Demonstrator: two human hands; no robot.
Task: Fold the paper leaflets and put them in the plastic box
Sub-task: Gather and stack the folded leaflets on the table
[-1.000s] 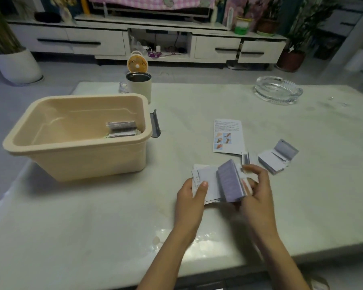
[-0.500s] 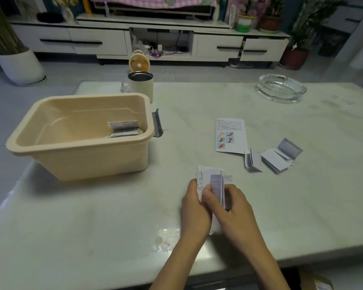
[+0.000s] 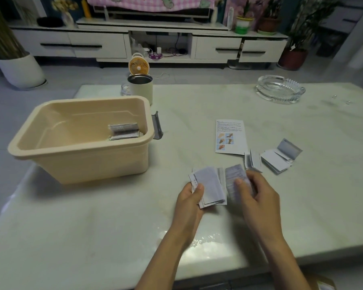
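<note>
A partly folded white leaflet [image 3: 213, 186] is held above the table between both hands. My left hand [image 3: 190, 198] pinches its left edge with the thumb on top. My right hand [image 3: 257, 193] grips the printed right panel [image 3: 235, 177], thumb pressed on it. The beige plastic box [image 3: 76, 143] stands at the left with folded leaflets [image 3: 124, 131] inside near its right wall. On the table to the right lie a flat leaflet with pictures [image 3: 230, 136], a small half-folded one [image 3: 252, 161] and a loosely folded one [image 3: 281, 158].
A cream mug [image 3: 140, 87] stands behind the box, with a small orange fan [image 3: 138, 65] on the floor beyond. A glass ashtray [image 3: 281, 88] sits at the far right. A grey clip handle [image 3: 157, 127] hangs on the box's right side. The table's front edge is near my forearms.
The leaflet, pressed shut between both hands half a second ago, is now spread apart again. My right hand has moved right with the printed panel.
</note>
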